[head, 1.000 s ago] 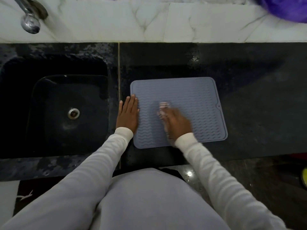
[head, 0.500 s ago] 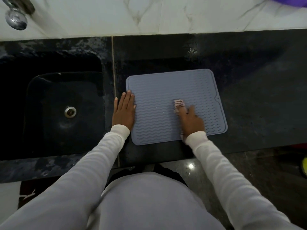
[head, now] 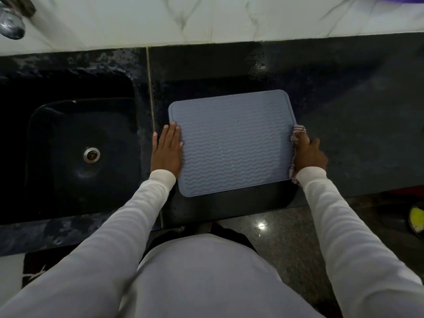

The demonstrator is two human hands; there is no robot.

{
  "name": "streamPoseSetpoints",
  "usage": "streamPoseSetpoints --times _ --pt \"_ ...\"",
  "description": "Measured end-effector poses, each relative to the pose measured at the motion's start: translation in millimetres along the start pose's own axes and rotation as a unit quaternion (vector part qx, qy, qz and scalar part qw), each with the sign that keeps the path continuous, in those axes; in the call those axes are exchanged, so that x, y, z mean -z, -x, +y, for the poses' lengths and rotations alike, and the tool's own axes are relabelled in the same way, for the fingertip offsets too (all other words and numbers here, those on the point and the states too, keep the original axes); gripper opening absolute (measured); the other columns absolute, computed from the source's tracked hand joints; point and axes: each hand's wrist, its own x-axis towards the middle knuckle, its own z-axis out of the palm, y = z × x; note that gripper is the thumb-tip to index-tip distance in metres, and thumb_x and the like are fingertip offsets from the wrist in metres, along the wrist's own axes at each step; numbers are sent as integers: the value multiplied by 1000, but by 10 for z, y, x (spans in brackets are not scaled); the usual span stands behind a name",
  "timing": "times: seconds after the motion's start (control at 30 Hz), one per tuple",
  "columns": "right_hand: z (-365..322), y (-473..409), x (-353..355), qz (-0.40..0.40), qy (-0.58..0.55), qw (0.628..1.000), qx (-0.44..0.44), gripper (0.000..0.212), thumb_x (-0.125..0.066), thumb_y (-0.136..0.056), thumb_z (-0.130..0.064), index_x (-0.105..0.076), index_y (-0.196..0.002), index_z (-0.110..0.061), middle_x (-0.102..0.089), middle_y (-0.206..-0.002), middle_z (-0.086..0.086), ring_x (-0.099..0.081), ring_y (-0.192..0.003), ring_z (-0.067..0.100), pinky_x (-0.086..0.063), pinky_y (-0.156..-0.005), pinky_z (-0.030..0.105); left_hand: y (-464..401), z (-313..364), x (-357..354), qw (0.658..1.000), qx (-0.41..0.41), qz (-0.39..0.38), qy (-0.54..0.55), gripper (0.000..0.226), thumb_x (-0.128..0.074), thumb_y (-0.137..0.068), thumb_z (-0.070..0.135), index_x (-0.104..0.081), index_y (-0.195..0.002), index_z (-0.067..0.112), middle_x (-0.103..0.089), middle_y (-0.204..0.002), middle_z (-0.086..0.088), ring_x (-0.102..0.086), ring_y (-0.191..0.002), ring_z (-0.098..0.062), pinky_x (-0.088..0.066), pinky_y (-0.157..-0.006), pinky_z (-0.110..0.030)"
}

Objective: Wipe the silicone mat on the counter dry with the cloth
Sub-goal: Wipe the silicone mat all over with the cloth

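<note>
Lying flat on the dark tabletop [head: 344, 111] beside the sink [head: 68, 145], the silicone mat [head: 231, 143] is pressed at its left edge by the flat, straight-fingered left hand [head: 167, 152]. The cloth [head: 297, 134] is clutched in the right hand [head: 308, 154], its grip closed round it at the mat's right edge. No readable writing is seen.

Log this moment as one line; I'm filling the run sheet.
step: wiping mat | left hand: flat on mat left edge | right hand: grips cloth at mat's right edge | mat: flat on counter

right hand [head: 308, 153] with cloth [head: 296, 136] slid from mat [head: 231, 143] centre to right edge
</note>
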Motion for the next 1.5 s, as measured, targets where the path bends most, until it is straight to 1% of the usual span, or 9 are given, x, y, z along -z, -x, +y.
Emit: streamPoseSetpoints --times 0.13,0.37,0.5,0.63,0.77,0.83,1.0,1.23,1.5 --pt "-82 47 106 -2 -68 997 -43 49 -33 -100 -49 -38 -139 -21 -46 -127 23 -58 -96 49 -45 -84 49 3 6 7 1000 -3 4 7 52 -23 -105 25 -13 -155 13 -7 -163 -2 -1 -150 -18 9 -120 -39" --pt "-1103 665 218 9 -216 966 143 46 -36 -99 -46 -50 -135 -22 -50 -123 18 -59 -92 43 -49 -83 47 14 19 46 1000 -2 -5 10 52 -22 -105 25 -13 -155 12 -9 -163 -3 -2 -150 -19 11 -120 -38" --pt "-1948 1130 -147 -11 -125 944 304 48 -61 -93 -24 -47 -139 -20 -48 -127 19 -63 -84 40 -54 -67 44 9 -6 41 1000 -5 -4 18 55 -14 -103 30 -17 -155 12 -12 -163 -4 -6 -150 -20 8 -121 -40" --pt "-2211 1381 -340 -29 -27 944 327 55 -50 -84 -8 -39 -137 -14 -54 -116 22 -61 -54 35 -46 -42 38 11 -8 12 1000 -7 -1 21 53 -20 -103 25 -17 -155 12 -10 -163 -3 -4 -150 -20 6 -121 -41" --pt "-1794 1267 -205 -61 16 949 307 111 -79 -61 -7 -18 -153 -19 -42 -129 22 -62 -69 38 -53 -54 44 2 -4 7 1000 1 8 26 52 -26 -105 26 -17 -155 13 -11 -163 -1 -4 -150 -18 7 -121 -40" --pt "-1509 1178 -131 -63 33 962 262 121 -82 -58 -10 -9 -154 -22 -36 -134 22 -63 -78 39 -54 -62 46 6 1 13 1000 1 4 30 52 -25 -106 26 -16 -155 14 -10 -163 0 -3 -150 -17 7 -121 -40" --pt "-838 779 -109 -59 41 986 152 101 -74 -72 -8 -10 -148 -25 -37 -121 17 -62 -73 38 -57 -65 50 13 -7 10 1000 -3 8 19 51 -25 -106 25 -15 -155 15 -10 -163 0 -3 -150 -16 6 -121 -40" --pt "-306 405 -73 -11 3 997 79 48 -47 -96 -16 -28 -139 -24 -41 -119 20 -60 -80 42 -51 -69 48 15 -3 13 1000 5 -2 7 52 -22 -105 28 -13 -155 16 -9 -163 1 -2 -150 -17 5 -121 -42" --pt "5 156 -42 -1 -10 1000 18 37 -44 -98 -22 -35 -134 -16 -38 -119 20 -61 -75 46 -47 -71 49 30 24 17 1000 11 -1 8 52 -20 -106 29 -11 -156 17 -5 -163 2 1 -150 -15 9 -121 -40"
